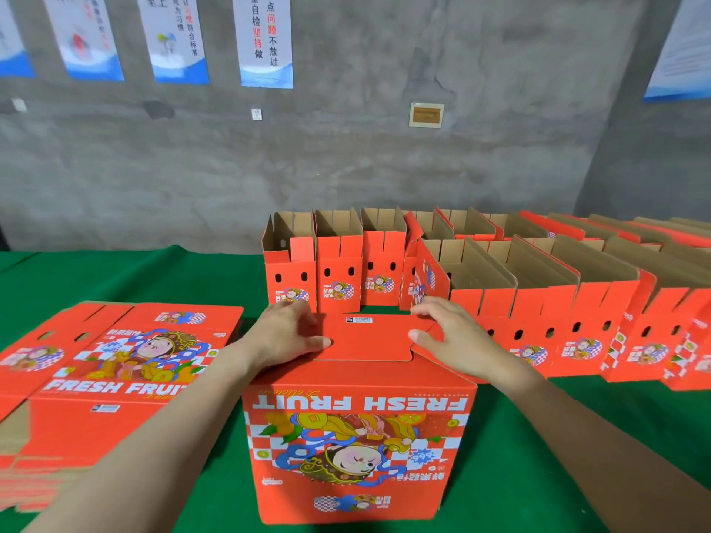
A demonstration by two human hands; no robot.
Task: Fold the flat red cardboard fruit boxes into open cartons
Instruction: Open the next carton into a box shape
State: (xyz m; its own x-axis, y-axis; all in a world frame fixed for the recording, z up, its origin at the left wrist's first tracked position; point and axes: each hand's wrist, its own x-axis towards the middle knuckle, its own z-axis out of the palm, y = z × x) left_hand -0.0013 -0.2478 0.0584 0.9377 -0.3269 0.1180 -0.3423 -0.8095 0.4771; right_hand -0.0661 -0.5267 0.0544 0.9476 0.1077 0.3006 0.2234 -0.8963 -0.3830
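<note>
Closing the base of the upturned red carton [358, 436] on the green desk [538, 436] with left hand [288, 336] and right hand [448, 338], fingers loosely spread, apparently pressing the centre flap [369, 340]; best pushed down evenly to lock.

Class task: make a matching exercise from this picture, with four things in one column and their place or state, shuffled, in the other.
1. stack of flat boxes
2. box being folded
3. finished cartons
4. posters

A. hang on the wall
B. stand open, back right
C. lies flat, left
D. stands upside down, in front

Pairs: 1-C, 2-D, 3-B, 4-A
</note>
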